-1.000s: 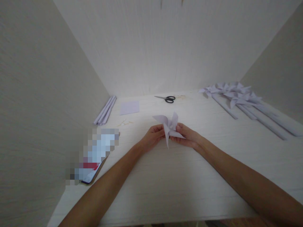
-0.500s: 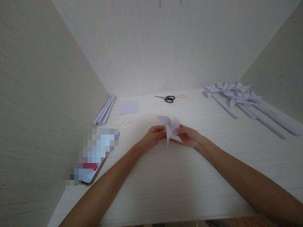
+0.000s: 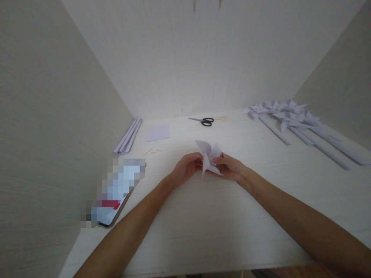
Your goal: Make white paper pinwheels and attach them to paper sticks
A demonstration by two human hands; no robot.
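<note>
Head view: a paper pinwheel [image 3: 209, 156] is pinched between left hand [image 3: 188, 166] and right hand [image 3: 230, 167]; light, easily creased, it is best gripped at its centre.

Item at 8 o'clock of the table [image 3: 203, 231] is pixelated [image 3: 116, 193]; identity unreadable. Paper pinwheel's [image 3: 209, 156] centre and lower blades are hidden behind the fingertips of the left hand [image 3: 187, 168] and right hand [image 3: 230, 168]. Finished pinwheels' [image 3: 285, 114] sticks run out of frame at 3 o'clock. Small scraps [image 3: 152, 150] at 10 o'clock are too small to identify. Both forearms are cut by the bottom edge.
</note>
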